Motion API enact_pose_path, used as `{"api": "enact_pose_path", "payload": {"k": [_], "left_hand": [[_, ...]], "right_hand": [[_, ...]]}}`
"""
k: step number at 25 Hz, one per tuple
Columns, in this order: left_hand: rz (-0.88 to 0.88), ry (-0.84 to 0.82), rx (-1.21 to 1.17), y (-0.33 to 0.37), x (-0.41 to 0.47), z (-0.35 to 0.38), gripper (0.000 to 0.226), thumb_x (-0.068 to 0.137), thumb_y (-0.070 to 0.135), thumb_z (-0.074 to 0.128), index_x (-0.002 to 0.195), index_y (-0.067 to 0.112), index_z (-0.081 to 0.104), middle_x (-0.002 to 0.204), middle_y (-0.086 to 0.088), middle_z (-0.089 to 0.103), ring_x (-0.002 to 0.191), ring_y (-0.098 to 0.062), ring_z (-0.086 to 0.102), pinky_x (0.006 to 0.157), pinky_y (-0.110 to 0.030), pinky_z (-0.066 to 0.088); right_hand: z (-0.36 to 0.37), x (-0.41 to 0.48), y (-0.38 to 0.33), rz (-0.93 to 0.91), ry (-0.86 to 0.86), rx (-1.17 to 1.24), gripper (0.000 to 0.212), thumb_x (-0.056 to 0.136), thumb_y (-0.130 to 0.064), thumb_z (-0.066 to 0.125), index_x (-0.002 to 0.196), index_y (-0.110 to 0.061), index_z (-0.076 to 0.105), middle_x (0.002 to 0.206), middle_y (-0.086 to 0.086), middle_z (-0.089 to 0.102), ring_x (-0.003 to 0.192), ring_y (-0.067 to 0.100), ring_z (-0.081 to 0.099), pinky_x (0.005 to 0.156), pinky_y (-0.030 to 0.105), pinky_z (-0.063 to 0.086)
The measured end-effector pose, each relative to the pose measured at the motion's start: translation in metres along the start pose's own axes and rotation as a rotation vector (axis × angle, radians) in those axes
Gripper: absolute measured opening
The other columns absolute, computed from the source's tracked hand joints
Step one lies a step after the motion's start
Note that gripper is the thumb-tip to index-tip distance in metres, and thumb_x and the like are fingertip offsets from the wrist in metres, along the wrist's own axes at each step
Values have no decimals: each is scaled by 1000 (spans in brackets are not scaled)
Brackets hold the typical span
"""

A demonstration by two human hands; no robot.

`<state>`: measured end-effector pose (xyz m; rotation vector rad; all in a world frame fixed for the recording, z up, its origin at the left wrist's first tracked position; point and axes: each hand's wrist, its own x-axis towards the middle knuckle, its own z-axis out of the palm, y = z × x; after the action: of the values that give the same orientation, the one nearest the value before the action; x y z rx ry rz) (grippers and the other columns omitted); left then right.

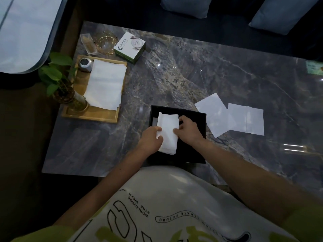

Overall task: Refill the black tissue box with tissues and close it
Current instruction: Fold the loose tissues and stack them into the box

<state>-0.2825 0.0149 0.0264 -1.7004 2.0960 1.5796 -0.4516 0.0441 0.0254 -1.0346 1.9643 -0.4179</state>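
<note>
The black tissue box (197,119) stands open at the near edge of the marble table (174,75), right in front of me. Over its opening I hold a folded white tissue (167,131). My left hand (150,140) pinches its left edge, and my right hand (188,131) pinches its right edge. Two flat white tissues (211,114) (246,118) lie on the table to the right of the box, partly overlapping. A lid for the box is not visible.
A wooden tray (90,116) at the left holds a stack of white tissues (104,84), a small silver object (85,64) and a potted plant (59,81). Behind it stand a glass ashtray (104,43), a clear container (88,43) and a white-green carton (130,47). Cushions lie beyond the table.
</note>
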Motion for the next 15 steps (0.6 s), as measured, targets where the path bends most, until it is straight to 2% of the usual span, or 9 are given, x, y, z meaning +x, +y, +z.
{"api": "enact_pose_path", "payload": {"k": [2, 4, 5, 6, 7, 9, 11, 13, 15], "left_hand": [[-1, -55, 48, 1, 3, 3, 39, 92, 15, 51, 130, 3, 53, 129, -14, 55, 119, -29, 53, 100, -34, 41], [-10, -69, 52, 0, 7, 7, 9, 90, 13, 51, 91, 7, 57, 92, -6, 56, 94, -26, 54, 81, -32, 42], [-20, -71, 52, 1, 9, 8, 15, 90, 12, 51, 76, 16, 47, 88, -2, 49, 88, -22, 49, 78, -31, 40], [-22, -80, 71, 3, 11, 9, 24, 91, 12, 51, 72, 22, 39, 94, -3, 45, 89, -21, 46, 81, -31, 39], [-39, -85, 81, 3, 13, 10, 21, 92, 12, 51, 76, 22, 41, 105, -6, 45, 93, -21, 47, 84, -31, 39], [-44, -102, 105, 2, 18, 13, 5, 93, 12, 49, 92, 7, 50, 120, -16, 46, 99, -26, 48, 83, -27, 36], [-71, -138, 141, 1, 22, 16, 8, 93, 10, 47, 94, 2, 48, 123, -22, 44, 97, -28, 48, 81, -26, 36], [-107, -153, 152, -1, 26, 18, 16, 93, 9, 46, 99, -4, 51, 126, -23, 42, 105, -32, 50, 85, -30, 39], [-116, -157, 159, 0, 28, 18, 25, 93, 9, 46, 109, -10, 50, 132, -24, 39, 112, -35, 49, 93, -33, 41]], "right_hand": [[2, 0, -4, -32, -6, -48, 29, 83, -7, 65, 110, -10, 54, 81, 1, 61, 81, 23, 63, 57, 22, 44], [4, 1, -7, -59, -18, -93, 35, 83, -3, 61, 117, -7, 51, 85, 5, 61, 80, 25, 62, 54, 22, 42], [5, 2, -9, -73, -23, -126, 37, 84, -2, 58, 119, -6, 48, 88, 8, 61, 78, 25, 60, 52, 23, 40], [7, 2, -11, -85, -28, -169, 39, 84, -1, 56, 121, -6, 46, 91, 11, 60, 76, 26, 58, 50, 24, 37], [10, 3, -14, -91, -36, -218, 41, 84, 0, 54, 122, -7, 43, 92, 13, 59, 74, 26, 56, 48, 26, 35], [13, 4, -18, -90, -49, -332, 48, 83, 2, 52, 127, -9, 38, 90, 15, 55, 68, 27, 53, 46, 29, 32], [16, 4, -23, -102, -66, -437, 59, 82, 4, 53, 135, -9, 32, 84, 11, 48, 66, 27, 52, 45, 30, 30], [17, 4, -25, -131, -85, -514, 67, 82, 5, 57, 141, -8, 28, 79, 8, 43, 66, 25, 50, 44, 27, 27], [17, 6, -27, -144, -108, -542, 70, 81, 6, 58, 142, -7, 27, 82, 11, 49, 65, 22, 47, 44, 26, 27]]}}
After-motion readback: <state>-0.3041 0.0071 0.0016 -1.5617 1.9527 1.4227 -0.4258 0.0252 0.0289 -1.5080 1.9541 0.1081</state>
